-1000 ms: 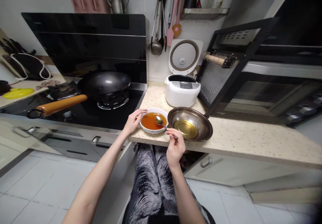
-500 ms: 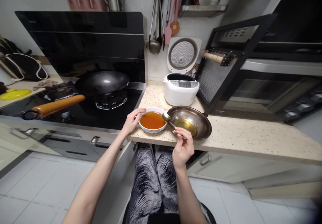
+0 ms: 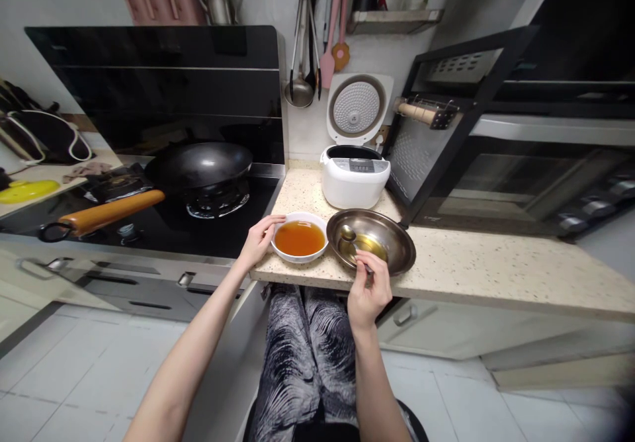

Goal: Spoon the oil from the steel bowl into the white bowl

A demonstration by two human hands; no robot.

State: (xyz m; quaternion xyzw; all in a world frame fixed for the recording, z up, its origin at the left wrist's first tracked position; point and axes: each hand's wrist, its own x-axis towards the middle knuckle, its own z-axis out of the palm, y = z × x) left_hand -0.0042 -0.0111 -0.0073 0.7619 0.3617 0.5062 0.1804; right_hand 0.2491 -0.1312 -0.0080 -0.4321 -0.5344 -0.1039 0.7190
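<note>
My left hand (image 3: 258, 240) steadies a white bowl (image 3: 298, 259) by its left rim, fingers closed on the edge. Orange-brown liquid (image 3: 299, 238) fills much of that bowl. In a pinch grip, my right hand (image 3: 370, 291) holds a metal spoon (image 3: 348, 233) by its handle. The spoon's head hangs over the left side of a wide steel basin (image 3: 403, 250), which contains some yellowish clear liquid (image 3: 372, 247). Basin and bowl stand side by side on the speckled counter, near its front edge. Whether the spoon carries any liquid is hard to see.
Behind the basin stands a white rice cooker (image 3: 355, 184) with its lid up. To the left, a black wok (image 3: 203, 164) with an orange handle (image 3: 114, 210) sits on the stove. An oven (image 3: 520, 184) is at right. Tongs and ladles (image 3: 300, 91) hang on the wall.
My right hand has moved slightly right, carrying the spoon from the bowl's right rim to over the steel basin. My left hand stays at the bowl's rim.
</note>
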